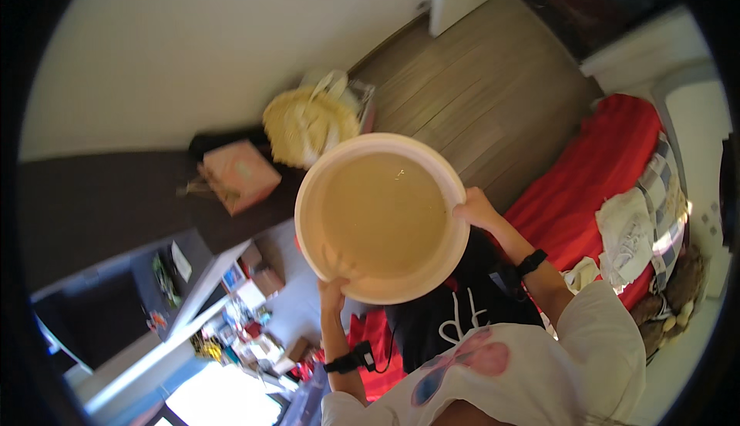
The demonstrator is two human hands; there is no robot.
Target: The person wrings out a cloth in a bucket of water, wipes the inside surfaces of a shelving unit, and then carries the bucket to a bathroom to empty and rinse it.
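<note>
Both hands grip one round cream basin [383,218] full of murky brownish water, held level at chest height. Left hand [333,291] clasps the near-left rim, fingers curled inside; right hand [475,209] clasps the opposite right rim. Below lie a wooden floor [478,95] and red bedding [593,172].

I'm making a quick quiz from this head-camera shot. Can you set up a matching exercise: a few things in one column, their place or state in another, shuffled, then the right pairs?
Things:
1. basin
2. left hand
3. right hand
4. pink box

Places or states:
A. grips the rim on the side toward the red bedding
B. sits on the dark surface by the wall
C. held up, full of cloudy brownish water
D. grips the near lower rim

Pairs: 1-C, 2-D, 3-A, 4-B
</note>
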